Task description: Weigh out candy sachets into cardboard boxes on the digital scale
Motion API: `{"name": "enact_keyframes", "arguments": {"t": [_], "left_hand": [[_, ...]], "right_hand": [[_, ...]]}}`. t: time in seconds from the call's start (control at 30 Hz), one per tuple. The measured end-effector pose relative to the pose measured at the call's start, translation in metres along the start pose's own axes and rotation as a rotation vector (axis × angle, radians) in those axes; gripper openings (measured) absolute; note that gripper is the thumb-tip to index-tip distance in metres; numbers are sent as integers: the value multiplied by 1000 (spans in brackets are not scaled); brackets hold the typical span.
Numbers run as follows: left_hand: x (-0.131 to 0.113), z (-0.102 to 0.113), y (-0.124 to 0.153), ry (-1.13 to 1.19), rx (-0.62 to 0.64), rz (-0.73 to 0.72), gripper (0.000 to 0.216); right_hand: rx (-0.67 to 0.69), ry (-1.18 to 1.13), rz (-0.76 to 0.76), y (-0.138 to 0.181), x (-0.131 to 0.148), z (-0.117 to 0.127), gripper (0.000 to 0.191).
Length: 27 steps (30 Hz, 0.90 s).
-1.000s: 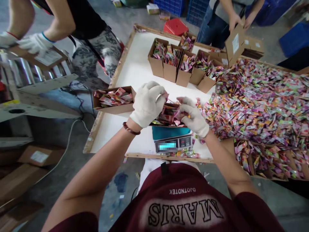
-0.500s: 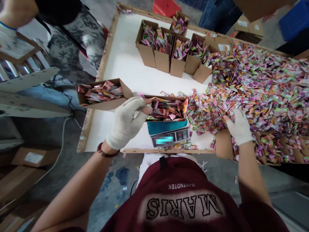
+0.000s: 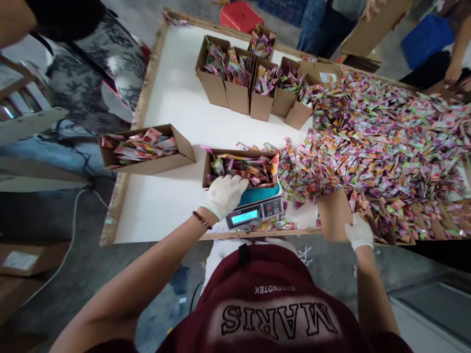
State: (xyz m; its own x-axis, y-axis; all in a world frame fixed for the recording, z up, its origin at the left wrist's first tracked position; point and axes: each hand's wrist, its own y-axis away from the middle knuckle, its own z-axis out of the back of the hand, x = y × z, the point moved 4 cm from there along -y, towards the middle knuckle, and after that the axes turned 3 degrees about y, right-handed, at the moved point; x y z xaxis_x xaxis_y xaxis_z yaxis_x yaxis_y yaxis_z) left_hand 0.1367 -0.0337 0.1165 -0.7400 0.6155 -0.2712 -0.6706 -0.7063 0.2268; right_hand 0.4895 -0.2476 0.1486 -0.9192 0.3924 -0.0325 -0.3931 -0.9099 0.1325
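A cardboard box [image 3: 241, 186] of small, colourful sachets [image 3: 253, 169] rests on a digital scale [image 3: 253, 210] with a lit display. My left hand [image 3: 225, 193], in a white glove, has its fingers curled over that box's near rim. Over on the right, my gloved right hand [image 3: 359, 232] grips the near edge of another cardboard box [image 3: 333, 215] standing at the table's front edge. Its thumb is bent toward the box wall, and part of the fingers is hidden. Behind that box spreads a large heap of sachets [image 3: 386, 137].
A filled box [image 3: 158, 164] lies at the table's left edge. Several filled boxes [image 3: 237, 98] stand along the back, and more line the front right. Other people stand around the white table [image 3: 172, 98]; a red stool [image 3: 241, 17] and a blue crate [image 3: 427, 41] are beyond it.
My left hand has moved right, from the left end of the box on the scale to its near rim. My right hand has dropped from the heap to the front box.
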Motion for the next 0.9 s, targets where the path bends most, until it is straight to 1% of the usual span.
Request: {"name": "enact_keyframes", "arguments": {"t": [0.1, 0.17, 0.2, 0.23, 0.3, 0.37, 0.43, 0.5, 0.57, 0.63, 0.7, 0.8, 0.9], "left_hand": [[19, -4, 18, -10, -3, -4, 31], [40, 0, 41, -19, -17, 21, 34], [52, 3, 55, -26, -21, 50, 35], [66, 7, 69, -35, -21, 91, 37], [95, 12, 98, -59, -1, 189, 41], [124, 14, 126, -85, 15, 304, 46], [149, 15, 150, -95, -2, 418, 46], [169, 11, 165, -80, -31, 500, 42], [183, 1, 169, -47, -61, 538, 34], [194, -11, 163, 9, -99, 529, 27], [203, -24, 149, 67, -129, 500, 23], [221, -37, 125, 109, -138, 474, 22], [241, -36, 103, 108, -137, 482, 24]], "right_hand": [[-19, 6, 51, -8, 6, 18, 25], [-20, 23, 112, -15, 23, 27, 25], [-12, 43, 170, -20, 38, 29, 26], [-2, 67, 240, -27, 57, 30, 28], [19, 103, 385, -44, 104, 26, 31], [47, 96, 500, -63, 155, 17, 33], [106, 87, 617, -77, 204, 6, 36], [166, 94, 721, -83, 243, -4, 40], [190, 101, 764, -83, 265, -8, 42], [190, 83, 767, -80, 272, -6, 39], [166, 10, 773, -76, 266, 2, 33], [43, -206, 772, -70, 240, 23, 31], [-108, -375, 664, -67, 206, 43, 34]]}}
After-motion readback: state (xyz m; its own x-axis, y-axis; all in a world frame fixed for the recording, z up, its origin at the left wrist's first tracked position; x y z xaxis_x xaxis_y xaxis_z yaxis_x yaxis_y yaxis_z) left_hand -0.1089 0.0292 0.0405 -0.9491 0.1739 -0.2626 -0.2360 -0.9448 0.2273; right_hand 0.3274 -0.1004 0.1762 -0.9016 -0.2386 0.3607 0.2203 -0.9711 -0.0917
